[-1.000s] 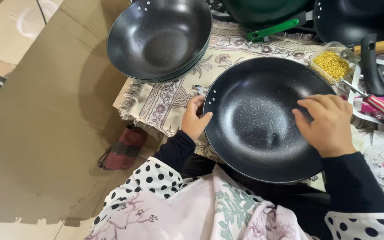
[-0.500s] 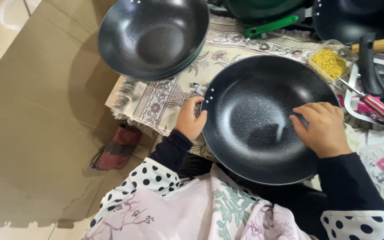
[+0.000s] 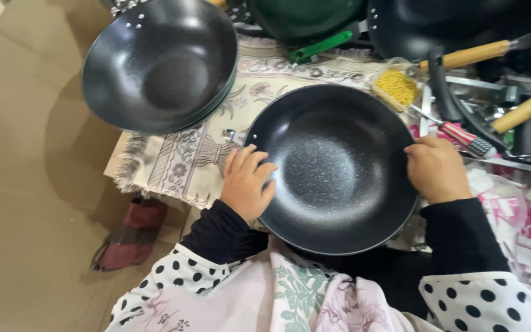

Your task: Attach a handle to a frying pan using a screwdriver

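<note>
A black speckled wok pan (image 3: 333,166) without a handle rests on my lap and the table edge. My left hand (image 3: 247,181) grips its left rim, fingers curled over the edge near two rivet holes. At the right rim my right hand (image 3: 437,169) holds the pan, fingers closed on the edge. A small metal fitting (image 3: 230,134) lies on the patterned cloth (image 3: 179,160) just above my left hand.
A stack of similar black pans (image 3: 161,61) sits at the upper left. A green pan (image 3: 308,18), wooden-handled pans (image 3: 480,54), a bag of yellow bits (image 3: 397,86) and a red-handled screwdriver (image 3: 462,136) lie behind. A red slipper (image 3: 130,237) is on the floor.
My right hand has slid from inside the pan out to its right rim. The left hand has moved over the left rim. The view has shifted closer.
</note>
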